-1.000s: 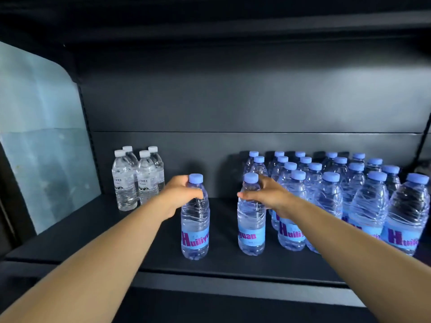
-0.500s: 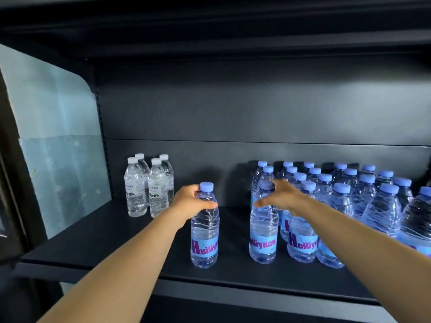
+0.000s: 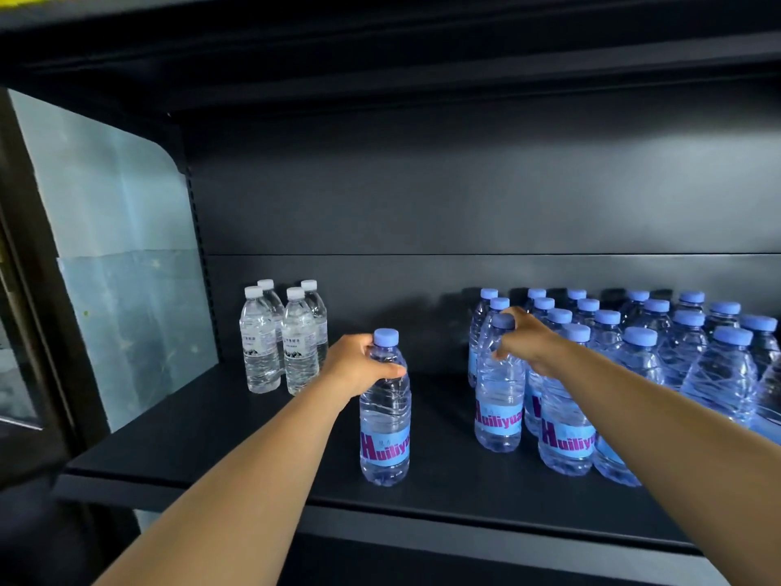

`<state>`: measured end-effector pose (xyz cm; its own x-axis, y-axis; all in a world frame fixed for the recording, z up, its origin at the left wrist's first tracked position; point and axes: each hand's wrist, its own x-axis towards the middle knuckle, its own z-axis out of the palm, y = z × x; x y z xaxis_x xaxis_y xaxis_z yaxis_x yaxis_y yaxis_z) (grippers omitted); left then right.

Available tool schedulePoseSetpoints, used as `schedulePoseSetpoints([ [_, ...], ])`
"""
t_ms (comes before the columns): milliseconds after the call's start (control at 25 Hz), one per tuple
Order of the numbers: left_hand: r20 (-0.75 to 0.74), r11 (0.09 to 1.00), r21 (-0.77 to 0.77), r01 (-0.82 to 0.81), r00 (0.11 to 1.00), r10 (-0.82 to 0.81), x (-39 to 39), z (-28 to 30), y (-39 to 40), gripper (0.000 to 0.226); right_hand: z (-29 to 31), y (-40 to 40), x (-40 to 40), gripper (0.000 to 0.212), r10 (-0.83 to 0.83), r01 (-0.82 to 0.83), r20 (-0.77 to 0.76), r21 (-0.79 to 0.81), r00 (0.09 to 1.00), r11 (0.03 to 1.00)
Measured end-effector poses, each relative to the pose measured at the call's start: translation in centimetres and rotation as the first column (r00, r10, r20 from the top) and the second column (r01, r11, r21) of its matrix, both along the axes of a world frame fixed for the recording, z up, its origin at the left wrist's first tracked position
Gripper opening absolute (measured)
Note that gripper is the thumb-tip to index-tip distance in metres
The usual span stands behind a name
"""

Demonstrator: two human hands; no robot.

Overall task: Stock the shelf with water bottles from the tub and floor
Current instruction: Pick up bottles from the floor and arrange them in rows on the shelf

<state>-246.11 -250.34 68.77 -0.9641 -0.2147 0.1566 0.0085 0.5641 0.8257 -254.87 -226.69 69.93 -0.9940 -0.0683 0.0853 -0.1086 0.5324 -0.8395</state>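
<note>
A blue-capped water bottle [image 3: 384, 420] stands upright near the front middle of the dark shelf [image 3: 262, 454], and my left hand [image 3: 357, 365] grips its shoulder. My right hand [image 3: 526, 342] is wrapped around the neck of a second blue-capped bottle [image 3: 498, 399], which stands on the shelf at the left edge of a block of several same-brand bottles [image 3: 659, 353]. That block fills the right half of the shelf. The tub and the floor are out of view.
Several smaller white-capped bottles [image 3: 283, 336] stand at the back left. A pale translucent side panel [image 3: 122, 255] closes the shelf's left end. The dark back wall [image 3: 422, 196] and an upper shelf [image 3: 380, 48] bound the space. Bare shelf lies between the two bottle groups.
My right hand has slid its bottle back and right against the block of bottles. My left hand and its bottle have stayed in place. The view has shifted slightly.
</note>
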Motion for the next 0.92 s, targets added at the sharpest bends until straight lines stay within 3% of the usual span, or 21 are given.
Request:
schedulePoseSetpoints([
  [280, 0.018, 0.988, 0.145, 0.045, 0.999, -0.048, -0.4, -0.5, -1.2, 0.037, 0.4, 0.3, -0.4, 0.060, -0.079, 0.095, -0.074, 0.244, 0.994, 0.965],
  [480, 0.003, 0.977, 0.206, 0.047, 0.999, -0.049, 0.0, -0.7, -1.7, 0.033, 0.1, 0.4, -0.9, 0.065, -0.066, 0.088, -0.088, 0.278, 0.994, 0.956],
  [680, 0.014, 0.989, 0.139, 0.053, 0.998, -0.056, -0.5, -0.7, -1.1, 0.037, -0.2, -0.3, -1.6, 0.066, -0.003, 0.014, -0.054, 0.203, 0.999, 0.979],
  [920, 0.026, 0.988, 0.144, 0.057, 0.998, -0.061, -0.7, -0.5, -1.3, 0.036, 0.0, 0.1, -1.6, 0.058, -0.076, 0.078, -0.031, 0.100, 0.997, 0.992],
])
